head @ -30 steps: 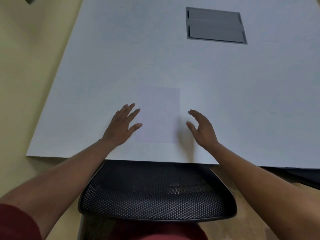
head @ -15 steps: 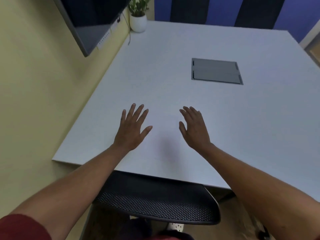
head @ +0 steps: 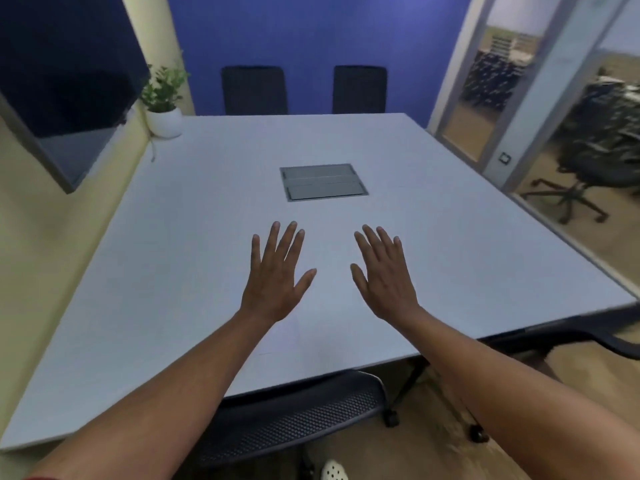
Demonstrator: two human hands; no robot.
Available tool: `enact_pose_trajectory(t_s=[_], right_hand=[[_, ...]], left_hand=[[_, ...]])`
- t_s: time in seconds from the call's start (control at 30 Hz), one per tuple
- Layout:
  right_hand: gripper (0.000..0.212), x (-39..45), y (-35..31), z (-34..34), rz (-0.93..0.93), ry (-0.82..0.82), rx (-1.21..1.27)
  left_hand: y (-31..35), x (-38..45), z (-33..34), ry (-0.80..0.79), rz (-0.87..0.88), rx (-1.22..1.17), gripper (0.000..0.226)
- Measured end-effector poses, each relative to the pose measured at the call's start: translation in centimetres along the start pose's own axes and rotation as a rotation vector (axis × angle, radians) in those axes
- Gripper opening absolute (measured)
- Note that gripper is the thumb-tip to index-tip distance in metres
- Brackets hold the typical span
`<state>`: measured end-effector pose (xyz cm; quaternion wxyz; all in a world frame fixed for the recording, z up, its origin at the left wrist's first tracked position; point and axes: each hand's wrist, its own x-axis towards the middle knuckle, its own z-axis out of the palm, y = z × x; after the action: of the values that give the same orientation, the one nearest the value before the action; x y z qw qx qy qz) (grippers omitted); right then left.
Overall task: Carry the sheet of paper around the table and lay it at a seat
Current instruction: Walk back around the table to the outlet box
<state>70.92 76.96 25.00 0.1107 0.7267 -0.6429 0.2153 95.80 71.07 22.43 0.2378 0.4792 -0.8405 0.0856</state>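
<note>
The white sheet of paper (head: 292, 336) lies flat on the pale grey table (head: 173, 271) near its front edge. It is very faint against the tabletop and partly hidden by my left wrist. My left hand (head: 275, 275) and my right hand (head: 382, 277) hover side by side over the table beyond the sheet. Both show palms down with fingers straight and spread, and neither holds anything or touches the paper.
A black mesh chair (head: 298, 420) is tucked in at the near edge. The table has a grey cable hatch (head: 323, 182) in the middle and a potted plant (head: 163, 109) at the back left. Two dark chairs (head: 254, 90) stand at the far side, a wall screen (head: 62, 98) hangs left, and a glass door (head: 485, 91) is right.
My hands came away from the two sides of the sheet and now hover farther forward with fingers spread. The view has tilted up to take in the room. The paper stays flat.
</note>
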Motion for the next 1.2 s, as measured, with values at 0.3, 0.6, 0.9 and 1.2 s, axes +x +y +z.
enact_pose_trajectory(t_s=[0.3,0.6,0.9,1.2], right_hand=[[0.062,-10.9,6.1,-11.3,0.264,0.104,-0.161],[0.062,-19.2,15.0,-22.0,0.477,0.246,-0.282],[0.064,-26.9,29.7,-32.5,0.534,0.328,-0.387],[0.064,-31.5,43.3,-39.7,0.573,0.344,-0.404]], left_hand=[[15.0,1.9,-0.1,0.064,0.314,-0.15,0.082],[31.7,6.0,-2.0,0.091,0.533,-0.232,0.081],[51.3,11.3,-2.4,0.187,0.646,-0.283,0.083],[65.3,17.2,-1.9,0.25,0.623,-0.279,0.084]])
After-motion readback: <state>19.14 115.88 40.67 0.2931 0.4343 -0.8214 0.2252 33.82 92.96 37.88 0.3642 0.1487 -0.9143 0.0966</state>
